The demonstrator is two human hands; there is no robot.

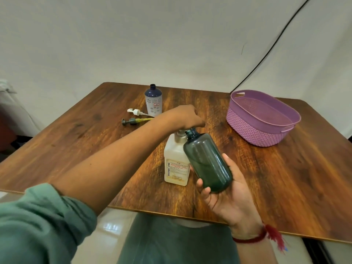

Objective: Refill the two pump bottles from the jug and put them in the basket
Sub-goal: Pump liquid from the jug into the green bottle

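Two bottles (153, 101) are uncapped, neither in the basket (253, 130); the green bottle (206, 161) is gripped by the right hand (232, 197) at the jug (176, 164), its pump (180, 135) clasped by the left hand (187, 116).

Indoor room rigged as a makeshift recording spot, not a kitchen or a lab. Plain white cloth backdrop (133, 44) hangs right behind a wood-grain table (285, 178), with a black cable (282, 34) running diagonally across the cloth. Glossy pale floor tiles (112, 225) below the near edge. Props are household stuff: purple plastic woven-look basket (266, 103) and a pale jug (176, 155) with a printed product label. Home or office: can't tell.
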